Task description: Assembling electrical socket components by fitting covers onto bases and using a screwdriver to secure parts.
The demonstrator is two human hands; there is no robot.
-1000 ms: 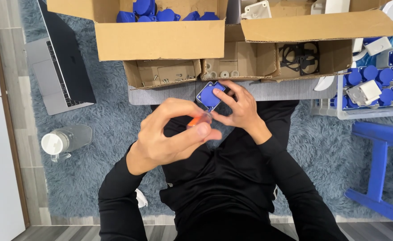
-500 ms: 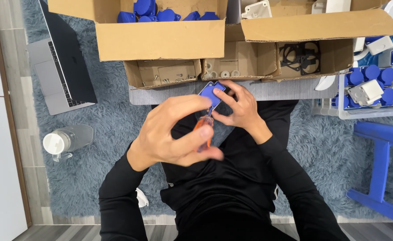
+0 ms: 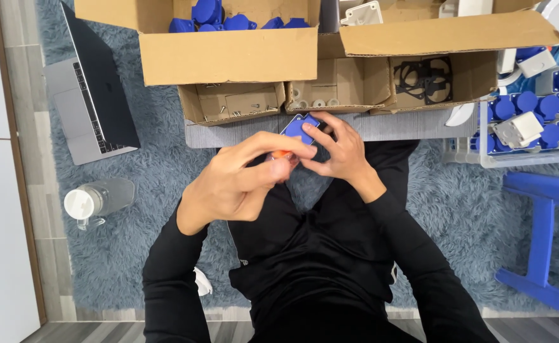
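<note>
My right hand (image 3: 338, 150) grips a small blue plastic socket part (image 3: 299, 127) and holds it just above my lap, near the front edge of a grey board (image 3: 381, 126). My left hand (image 3: 241, 178) is closed around an orange-handled tool (image 3: 282, 154), most of it hidden by my fingers, with its end against the blue part. Both sleeves are black.
Open cardboard boxes (image 3: 228, 57) stand ahead, one with blue parts (image 3: 211, 14), smaller ones with screws (image 3: 241, 105) and black gaskets (image 3: 423, 73). A tray of blue parts (image 3: 546, 114) sits right, a blue stool (image 3: 546, 209) below it. A laptop (image 3: 88, 95) and a clear bottle (image 3: 95, 200) lie left on the rug.
My left hand has turned about the tool, its fingers shifting over the orange handle. The blue part stays in my right hand at about the same spot.
</note>
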